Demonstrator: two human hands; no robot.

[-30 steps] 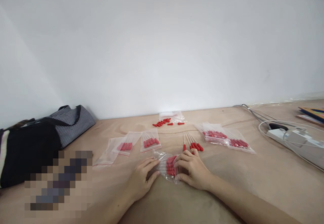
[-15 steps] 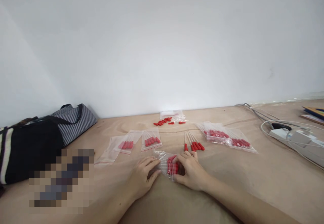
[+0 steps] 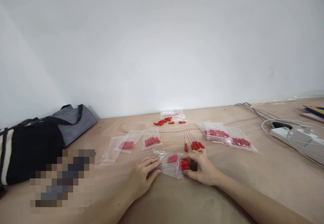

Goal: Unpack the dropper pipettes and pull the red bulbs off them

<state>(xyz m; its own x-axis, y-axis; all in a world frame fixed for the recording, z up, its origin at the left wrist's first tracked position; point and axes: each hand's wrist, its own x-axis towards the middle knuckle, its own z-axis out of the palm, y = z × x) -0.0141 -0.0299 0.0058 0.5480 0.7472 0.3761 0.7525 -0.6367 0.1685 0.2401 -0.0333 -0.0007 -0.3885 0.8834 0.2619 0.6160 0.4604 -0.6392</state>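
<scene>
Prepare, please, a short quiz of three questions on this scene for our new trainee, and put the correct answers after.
1. What lies between the left hand and the right hand?
a) a mug
b) a clear bag with red-ended pieces
c) a folded cloth
2. True or false: the black-and-striped bag is on the person's left.
3. Which hand is nearer to the white power strip?

Key: 1. b. 2. True. 3. The right hand.
</scene>
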